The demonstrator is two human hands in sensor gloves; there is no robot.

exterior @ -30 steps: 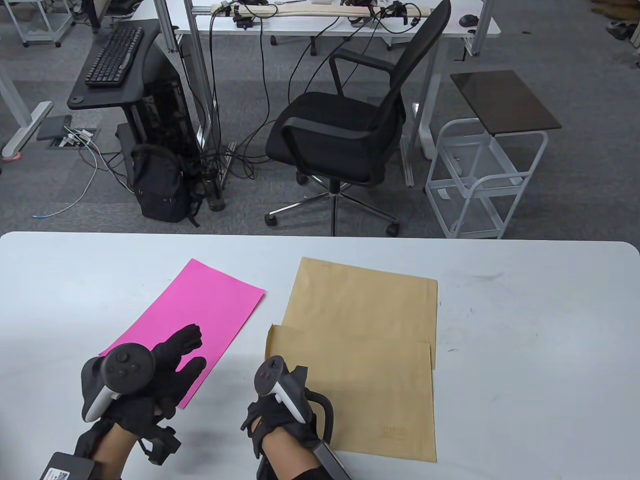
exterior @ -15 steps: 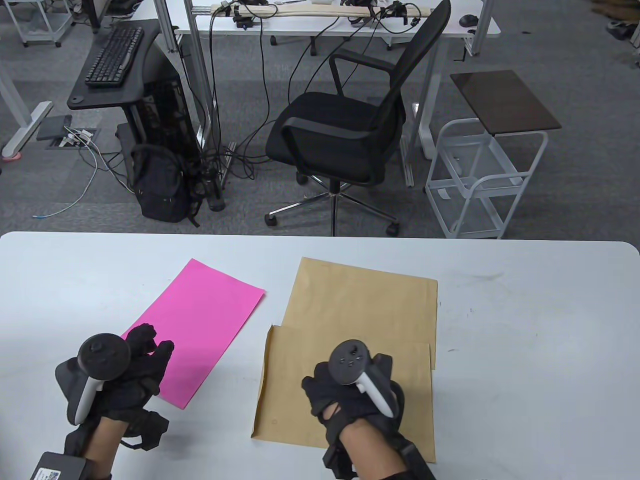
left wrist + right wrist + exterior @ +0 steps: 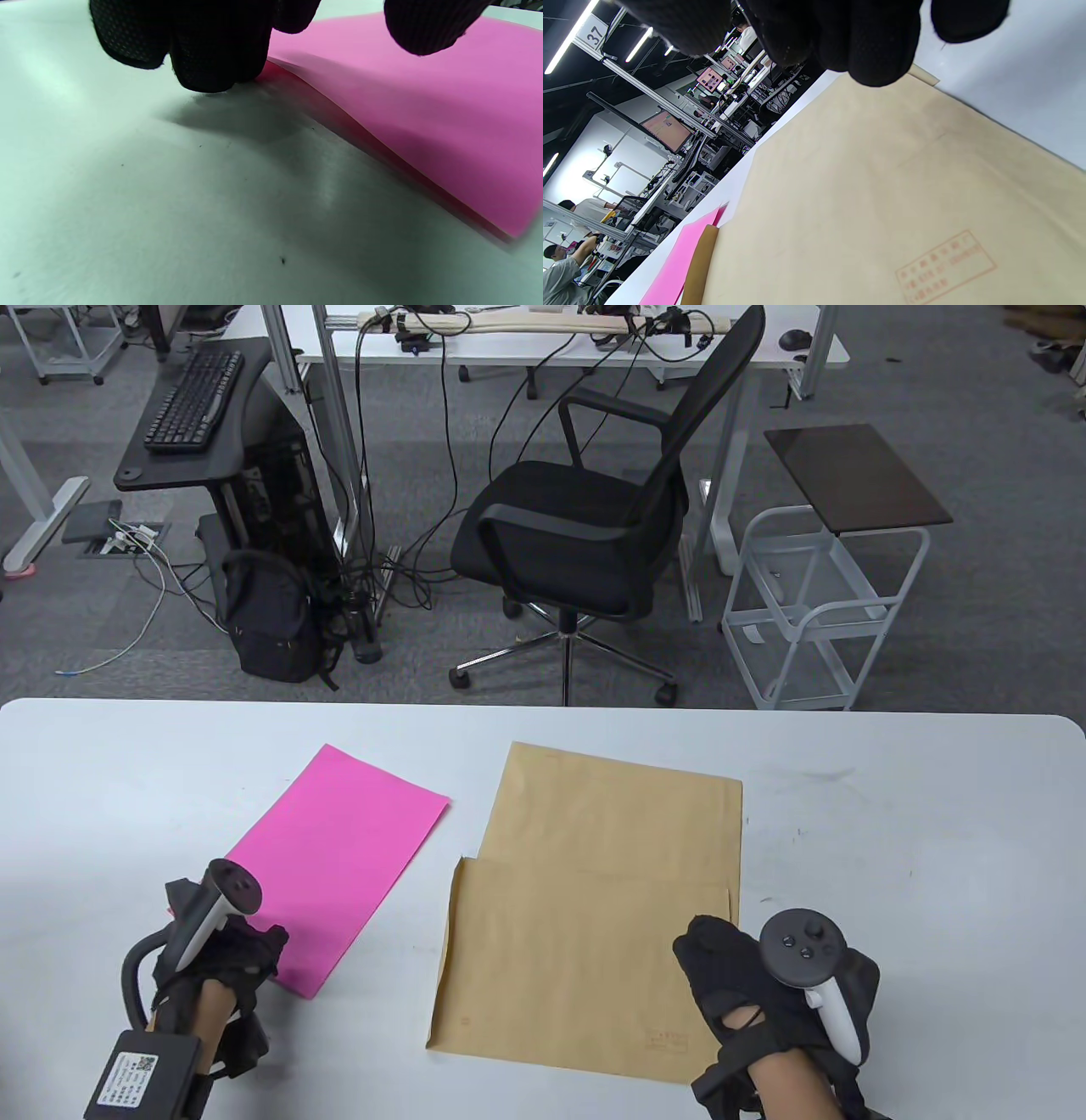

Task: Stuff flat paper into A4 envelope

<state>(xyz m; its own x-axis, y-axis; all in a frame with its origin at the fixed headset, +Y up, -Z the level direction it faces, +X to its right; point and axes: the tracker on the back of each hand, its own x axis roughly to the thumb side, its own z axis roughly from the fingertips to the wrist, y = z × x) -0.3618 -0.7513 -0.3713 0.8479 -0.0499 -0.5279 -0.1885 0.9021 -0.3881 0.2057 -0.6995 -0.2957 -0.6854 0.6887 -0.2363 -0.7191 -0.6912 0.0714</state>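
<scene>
A pink sheet of paper (image 3: pixel 339 848) lies flat on the white table, left of centre. Two brown A4 envelopes lie to its right: the front envelope (image 3: pixel 585 976) overlaps the near part of the back envelope (image 3: pixel 611 806). My left hand (image 3: pixel 254 943) is at the pink sheet's near-left corner. In the left wrist view its fingertips (image 3: pixel 212 63) touch the table at the sheet's edge (image 3: pixel 382 127), which bows up a little; the thumb hovers above the sheet. My right hand (image 3: pixel 708 950) rests at the front envelope's right edge, fingertips (image 3: pixel 874 51) over the envelope (image 3: pixel 861 203).
The white table (image 3: pixel 916 848) stretches bare to the right. Beyond its far edge stand a black office chair (image 3: pixel 585 526), a white cart (image 3: pixel 814 611) and a backpack (image 3: pixel 271 619) on the floor.
My right hand has moved right across the front envelope, from its left edge to its right edge; the envelope shifted slightly. My left hand has drawn back to the pink sheet's near corner and turned sideways.
</scene>
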